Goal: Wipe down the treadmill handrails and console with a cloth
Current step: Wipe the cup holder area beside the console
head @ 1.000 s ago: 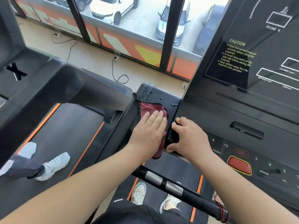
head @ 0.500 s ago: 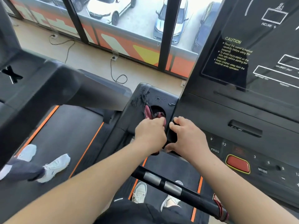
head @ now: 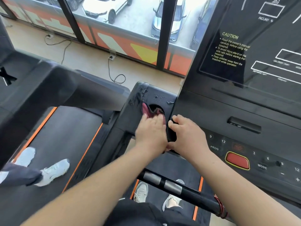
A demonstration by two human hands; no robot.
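Fingers (head: pixel 156 121) of the left hand (head: pixel 150 134) lie close together and nearly straight, pressing a maroon cloth (head: pixel 145 110) against the near rim of the cup well (head: pixel 156 107). The well is set in the tray (head: pixel 156 93) at the left edge of the console (head: pixel 211 111). Motion blur softens this hand, so finer detail of the hold cannot be told. One fold of the cloth dips into the well; the rest is hidden under the palm. The right hand (head: pixel 189 136) braces just beside it: its fingers (head: pixel 175 119) curl over the black ridge (head: pixel 171 134) between tray and console face, with the thumb closing on the near side. Wet streaks and droplets mark the tray's far-left corner and far edge, which suggests that this surface is being worked now and is not yet dry. The display (head: pixel 260 62), the keypad (head: pixel 268 162) with its red stop button (head: pixel 237 160), and the handrail (head: pixel 171 187) crossing below both forearms show no moisture and no cloth contact. By this evidence the task is judged to be at an early stage, with one corner of the console in hand. Most of the console and all of the handrail in view are left to do.
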